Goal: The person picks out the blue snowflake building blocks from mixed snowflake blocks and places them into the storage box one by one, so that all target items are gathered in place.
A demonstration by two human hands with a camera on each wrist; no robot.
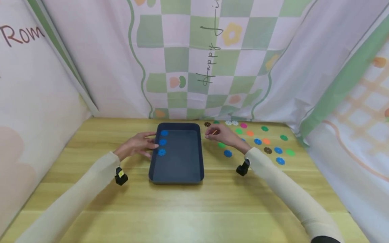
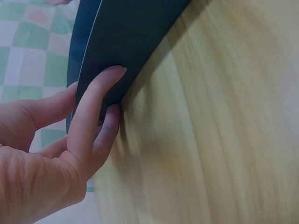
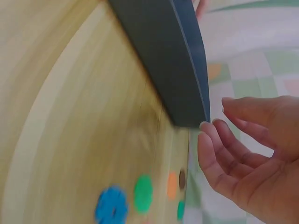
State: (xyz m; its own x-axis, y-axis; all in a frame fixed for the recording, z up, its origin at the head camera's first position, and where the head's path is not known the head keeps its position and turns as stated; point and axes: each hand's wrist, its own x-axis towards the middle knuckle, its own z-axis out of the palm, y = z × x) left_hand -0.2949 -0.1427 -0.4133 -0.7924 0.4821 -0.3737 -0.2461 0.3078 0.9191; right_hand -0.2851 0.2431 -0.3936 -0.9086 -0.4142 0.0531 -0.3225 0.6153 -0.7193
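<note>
A dark blue-grey rectangular tray (image 1: 179, 168) lies on the table. Along its left side sit three blue flower-shaped discs (image 1: 162, 152) in a column. My left hand (image 1: 138, 145) holds the tray's left wall. In the left wrist view, fingers (image 2: 86, 114) press the outer wall, while another digit reaches the rim. Just off the tray's right edge is my right hand (image 1: 223, 135), its fingers loosely bent. The right wrist view shows a gap between thumb and fingers (image 3: 229, 158), with nothing held. An orange disc (image 1: 215, 132) shows through that gap in the head view.
Several flower-shaped discs in mixed colours lie on the table right of the tray, among them a blue one (image 1: 227, 153), a brown one (image 1: 267, 150) and a light green one (image 1: 290, 153). A patterned curtain (image 1: 176, 64) closes off the table's back edge.
</note>
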